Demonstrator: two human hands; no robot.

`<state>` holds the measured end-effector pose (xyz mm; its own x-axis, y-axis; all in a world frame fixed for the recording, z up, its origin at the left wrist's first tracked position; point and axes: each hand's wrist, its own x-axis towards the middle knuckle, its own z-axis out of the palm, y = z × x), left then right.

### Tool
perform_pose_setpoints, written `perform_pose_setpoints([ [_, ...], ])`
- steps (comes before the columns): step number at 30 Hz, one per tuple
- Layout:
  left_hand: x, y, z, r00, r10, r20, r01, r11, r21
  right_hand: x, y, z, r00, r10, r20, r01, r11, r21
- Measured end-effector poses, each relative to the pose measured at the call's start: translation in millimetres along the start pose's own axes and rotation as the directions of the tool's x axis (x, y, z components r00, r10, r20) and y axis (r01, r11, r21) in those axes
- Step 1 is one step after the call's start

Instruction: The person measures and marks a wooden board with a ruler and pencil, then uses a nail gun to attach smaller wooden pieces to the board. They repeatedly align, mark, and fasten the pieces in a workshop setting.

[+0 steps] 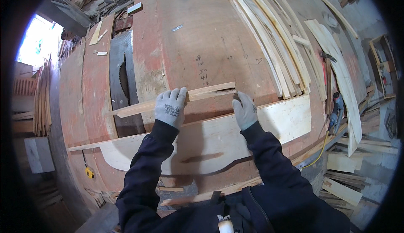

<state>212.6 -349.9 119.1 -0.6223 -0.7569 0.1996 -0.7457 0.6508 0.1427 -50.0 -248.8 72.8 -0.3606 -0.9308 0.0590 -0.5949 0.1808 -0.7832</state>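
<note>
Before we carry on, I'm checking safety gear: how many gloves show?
2: one glove on the left hand, over the wooden strip, and the other glove on the right hand, by the strip's right end. Others may be hidden.

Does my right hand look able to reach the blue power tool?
Probably, with a stretch: the right hand is at the wooden strip, and nothing tall seems to block the power tool.

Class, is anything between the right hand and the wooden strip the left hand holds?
Nothing visible: the right hand is at the right end of the wooden strip; whether they touch is unclear.
</note>
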Motion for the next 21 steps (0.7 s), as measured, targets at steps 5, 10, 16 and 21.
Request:
perform_pose_setpoints([
  [5,29.1,15.4,25.1,0.999,-0.034,0.033,0.035,0.999,-0.012,-17.6,9.2,-0.8,0.998,-0.06,0.004,0.06,0.998,-0.03],
  [10,62.4,42.6,63.7,0.986,-0.039,0.163,0.035,0.999,0.03,-11.9,19.2,-7.5,0.987,-0.162,-0.016,0.156,0.968,-0.195],
  [16,62.9,51.3,92.2,0.979,-0.019,0.202,0.021,1.0,-0.005,-15.4,27.2,-7.6,0.971,-0.22,0.092,0.238,0.878,-0.415],
  [21,58.2,54.1,95.1,0.996,0.011,0.087,-0.012,1.0,0.01,-15.4,20.1,-10.0,0.981,-0.134,0.143,0.185,0.873,-0.452],
])
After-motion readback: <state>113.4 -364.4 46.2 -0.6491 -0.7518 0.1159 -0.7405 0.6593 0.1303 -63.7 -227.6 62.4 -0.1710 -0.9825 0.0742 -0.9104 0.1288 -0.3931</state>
